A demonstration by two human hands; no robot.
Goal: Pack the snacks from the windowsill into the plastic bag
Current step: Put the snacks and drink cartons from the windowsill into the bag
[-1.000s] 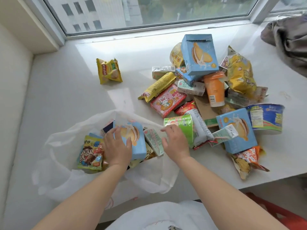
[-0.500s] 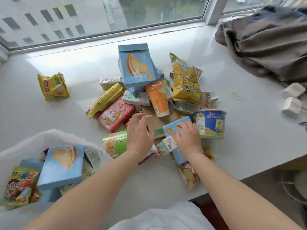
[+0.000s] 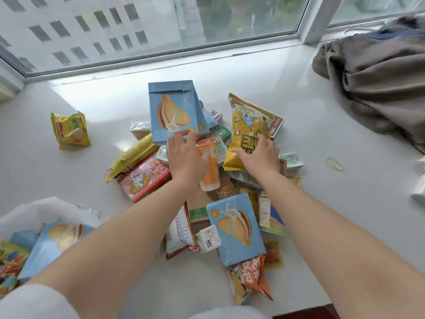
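so far, in the head view, only a few snacks sit in the plastic bag (image 3: 53,208) at lower left, a blue box (image 3: 57,240) among them; most of the pile (image 3: 236,231) is on the windowsill (image 3: 345,157). the left hand (image 3: 184,155) spreads over an orange cup (image 3: 210,166), the right hand (image 3: 259,155) lies flat on a yellow pouch (image 3: 248,120); neither is clearly gripping.

Both your arms are stretched forward, bare forearms roughly parallel: left hand (image 3: 186,155) palm-down with fingers curled and spread at the tips, right hand (image 3: 259,155) palm-down, fingers splayed flat, thumb out to the left.
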